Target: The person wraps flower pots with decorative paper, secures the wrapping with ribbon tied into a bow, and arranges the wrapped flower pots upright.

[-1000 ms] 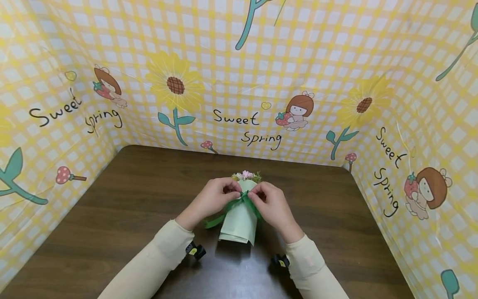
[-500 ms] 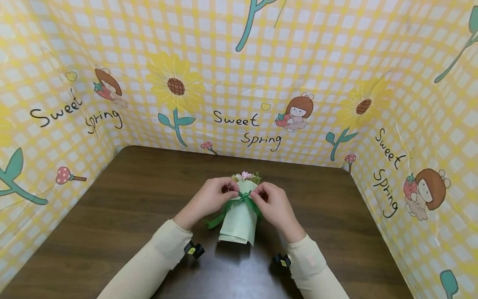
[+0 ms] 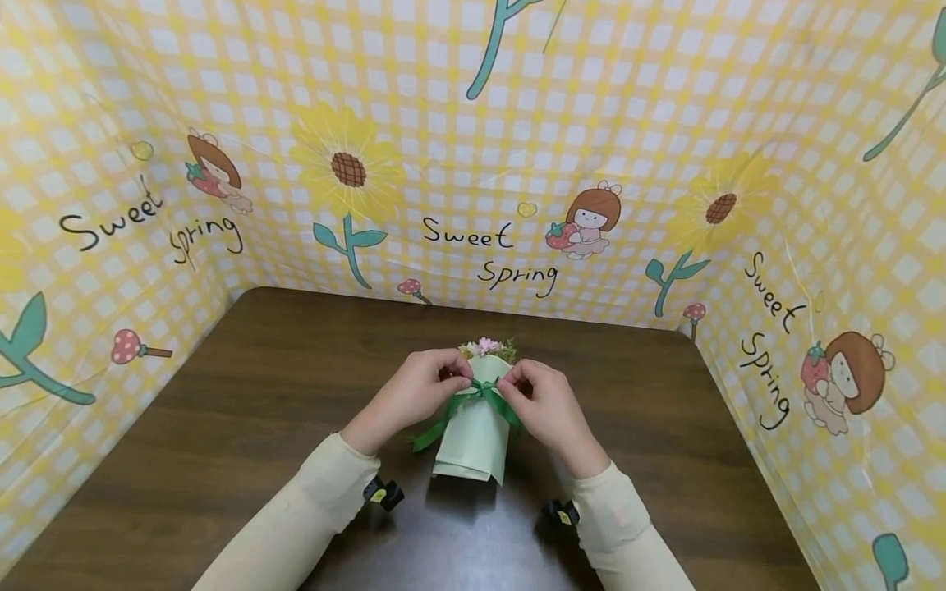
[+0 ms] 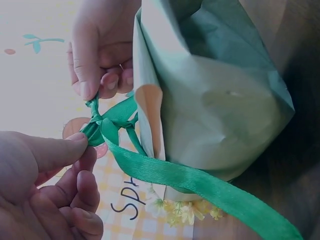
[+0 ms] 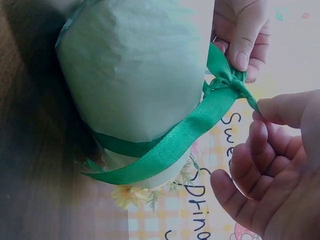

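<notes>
A bouquet wrapped in pale green paper (image 3: 471, 439) lies on the table, flowers (image 3: 484, 346) at its far end. Around it runs a green satin ribbon (image 3: 484, 390), knotted at the front. My left hand (image 3: 421, 394) pinches one short end or loop of the ribbon between thumb and finger. On the knot's other side, my right hand (image 3: 550, 406) pinches a twisted piece. In the left wrist view, a long ribbon tail (image 4: 200, 182) hangs from the knot. Another tail (image 5: 165, 150) crosses the paper in the right wrist view.
The bouquet rests on a dark brown wooden table (image 3: 281, 394). A yellow checked cloth (image 3: 458, 180) with printed sunflowers and lettering encloses the back and both sides. Black wrist cameras (image 3: 384, 494) sit below the sleeves.
My hands have drawn slightly apart, and more ribbon shows between their fingertips. The bouquet stays in place.
</notes>
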The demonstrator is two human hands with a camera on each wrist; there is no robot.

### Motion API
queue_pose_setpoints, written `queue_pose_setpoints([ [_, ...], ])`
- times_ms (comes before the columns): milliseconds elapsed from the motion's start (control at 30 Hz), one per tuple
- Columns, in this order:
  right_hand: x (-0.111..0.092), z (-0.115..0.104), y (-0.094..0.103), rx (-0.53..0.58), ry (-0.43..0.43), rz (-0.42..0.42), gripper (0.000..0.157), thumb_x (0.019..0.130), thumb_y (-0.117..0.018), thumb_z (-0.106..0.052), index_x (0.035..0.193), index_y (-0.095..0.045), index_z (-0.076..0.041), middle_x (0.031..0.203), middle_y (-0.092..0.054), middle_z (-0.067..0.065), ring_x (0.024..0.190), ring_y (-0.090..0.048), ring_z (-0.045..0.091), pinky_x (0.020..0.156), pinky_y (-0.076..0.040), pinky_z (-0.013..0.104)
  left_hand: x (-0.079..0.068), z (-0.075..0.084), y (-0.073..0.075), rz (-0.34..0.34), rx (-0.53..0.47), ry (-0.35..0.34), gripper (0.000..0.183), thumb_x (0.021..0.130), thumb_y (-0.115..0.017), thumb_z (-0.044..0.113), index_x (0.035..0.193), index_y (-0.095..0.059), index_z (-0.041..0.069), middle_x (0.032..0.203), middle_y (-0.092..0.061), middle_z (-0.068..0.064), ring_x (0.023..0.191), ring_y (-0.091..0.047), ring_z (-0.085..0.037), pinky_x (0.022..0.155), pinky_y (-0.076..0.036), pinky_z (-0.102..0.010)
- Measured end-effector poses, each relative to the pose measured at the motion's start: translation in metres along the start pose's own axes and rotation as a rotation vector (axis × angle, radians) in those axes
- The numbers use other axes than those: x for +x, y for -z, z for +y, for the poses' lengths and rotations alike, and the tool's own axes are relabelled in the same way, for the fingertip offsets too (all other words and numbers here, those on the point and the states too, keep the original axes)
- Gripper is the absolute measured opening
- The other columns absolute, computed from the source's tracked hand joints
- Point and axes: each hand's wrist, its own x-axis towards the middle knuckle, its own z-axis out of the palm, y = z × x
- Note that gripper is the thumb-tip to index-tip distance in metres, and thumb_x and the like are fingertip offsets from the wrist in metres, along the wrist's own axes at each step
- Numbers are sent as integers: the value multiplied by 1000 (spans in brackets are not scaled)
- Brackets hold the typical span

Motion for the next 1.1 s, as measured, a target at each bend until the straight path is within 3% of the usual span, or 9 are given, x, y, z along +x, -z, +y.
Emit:
queue_pose_setpoints([
  [1100, 1, 5, 6, -42, 17, -46, 11, 97, -72, -21, 87, -68, -19, 79, -60, -4, 68, -54, 14, 58, -47, 28, -1, -1, 13, -59, 28, 7, 6, 99, -70, 14, 94, -70, 18, 86, -64, 2, 79, -58, -18, 69, -51, -34],
])
